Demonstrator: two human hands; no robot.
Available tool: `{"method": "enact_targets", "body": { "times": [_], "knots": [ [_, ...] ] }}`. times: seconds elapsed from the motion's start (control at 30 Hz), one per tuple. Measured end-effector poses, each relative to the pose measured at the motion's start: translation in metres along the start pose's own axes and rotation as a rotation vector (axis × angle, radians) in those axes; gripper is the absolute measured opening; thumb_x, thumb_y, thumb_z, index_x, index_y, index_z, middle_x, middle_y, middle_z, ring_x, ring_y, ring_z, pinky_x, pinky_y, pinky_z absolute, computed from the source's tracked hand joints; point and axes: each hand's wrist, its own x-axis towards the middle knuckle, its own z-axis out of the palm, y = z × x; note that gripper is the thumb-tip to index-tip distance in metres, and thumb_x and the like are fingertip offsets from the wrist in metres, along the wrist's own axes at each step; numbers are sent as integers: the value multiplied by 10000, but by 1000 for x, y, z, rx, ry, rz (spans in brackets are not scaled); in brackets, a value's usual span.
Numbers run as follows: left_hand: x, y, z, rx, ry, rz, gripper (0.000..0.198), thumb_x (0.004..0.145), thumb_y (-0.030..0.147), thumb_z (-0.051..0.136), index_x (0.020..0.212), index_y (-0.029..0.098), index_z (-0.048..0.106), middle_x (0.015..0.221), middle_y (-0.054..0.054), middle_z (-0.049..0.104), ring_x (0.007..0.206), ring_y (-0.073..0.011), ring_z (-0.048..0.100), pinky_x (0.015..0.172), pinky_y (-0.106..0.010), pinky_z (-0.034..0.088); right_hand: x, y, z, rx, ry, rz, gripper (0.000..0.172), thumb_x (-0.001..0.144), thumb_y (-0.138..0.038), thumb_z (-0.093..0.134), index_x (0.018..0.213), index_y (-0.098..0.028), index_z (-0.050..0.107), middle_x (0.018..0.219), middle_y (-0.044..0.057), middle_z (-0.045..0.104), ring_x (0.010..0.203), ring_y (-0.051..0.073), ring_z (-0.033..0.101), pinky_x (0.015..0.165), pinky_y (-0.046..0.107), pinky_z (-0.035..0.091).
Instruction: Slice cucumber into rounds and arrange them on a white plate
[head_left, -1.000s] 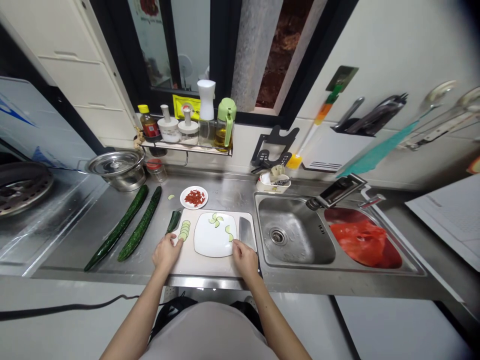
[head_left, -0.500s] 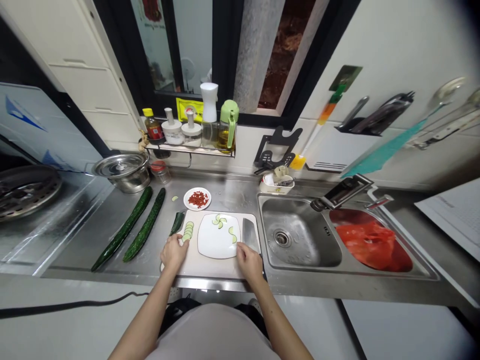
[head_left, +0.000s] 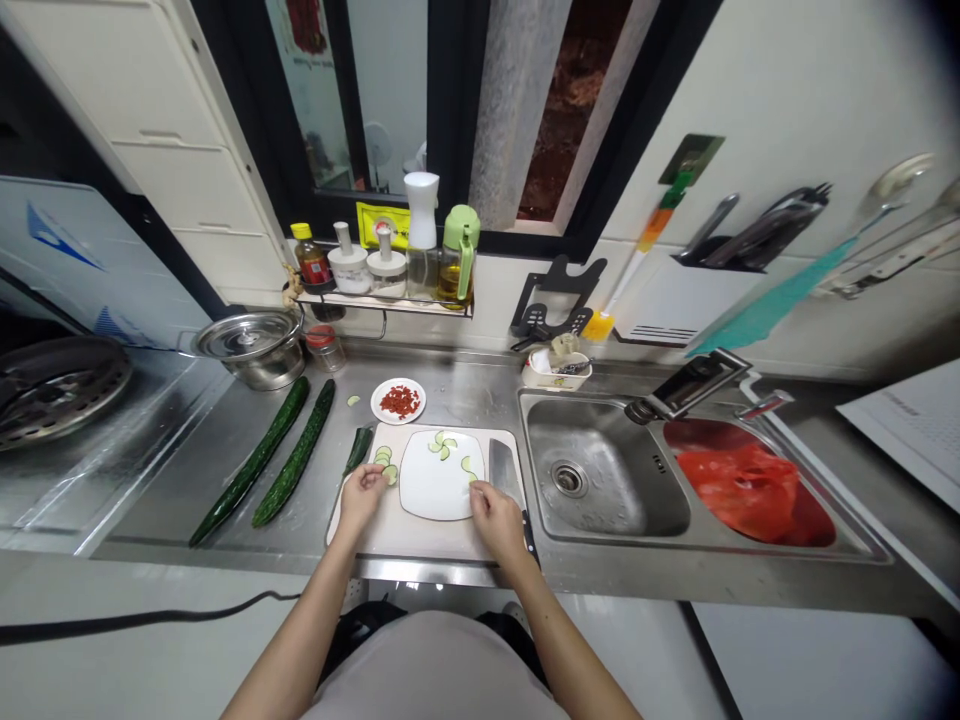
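Observation:
My left hand point(head_left: 361, 497) pinches a round cucumber slice point(head_left: 390, 474) between thumb and fingers, left of the white plate point(head_left: 435, 497). A few more cucumber slices point(head_left: 382, 454) lie just behind it on the cutting board point(head_left: 412, 542). My right hand point(head_left: 496, 515) is closed at the plate's right edge, its fingertips touching or very near the lower end of a curved row of half slices point(head_left: 467, 464). Whether it holds a piece is hidden. Half slices form a pinwheel point(head_left: 442, 444) at the plate's far side. A knife point(head_left: 502, 466) rests on the board's right side.
A cut cucumber piece point(head_left: 359, 448) lies at the board's left edge, and two whole cucumbers point(head_left: 294, 455) lie farther left. Behind the board sits a small dish point(head_left: 377, 412) of red bits. A sink point(head_left: 600, 510) is at the right, a lidded steel pot point(head_left: 274, 370) at back left.
My left hand has lifted a cucumber slice from the row and moved it slightly right, toward the plate. My right hand has stayed almost in place at the plate's edge.

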Motion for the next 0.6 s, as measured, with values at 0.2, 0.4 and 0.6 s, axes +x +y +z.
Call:
{"method": "enact_targets", "body": {
  "times": [0.2,0.4,0.6],
  "knots": [
    [-22,54,15,-271,-229,4,451,560,462,746,867,159,611,750,-23,647,722,-145,599,700,-250,441,27,-36,-7,272,11,-41,289,837,-371,512,996,-193,677,697,11,632,612,134,551,605,233,406],
    [-36,83,26,-295,-340,73,388,568,415,759,828,164,616,715,2,610,693,-122,569,682,-233,426,47,-62,-13,516,-68,-194,181,808,-326,578,891,-203,682,855,33,650,780,138,571,653,231,420],
    [-41,83,33,-291,-299,16,456,587,477,743,883,160,602,645,23,573,596,-87,519,572,-191,377,51,-61,-9,614,-53,-123,162,801,-321,570,738,-187,634,751,11,638,745,134,563,621,223,402]
  ]
}}
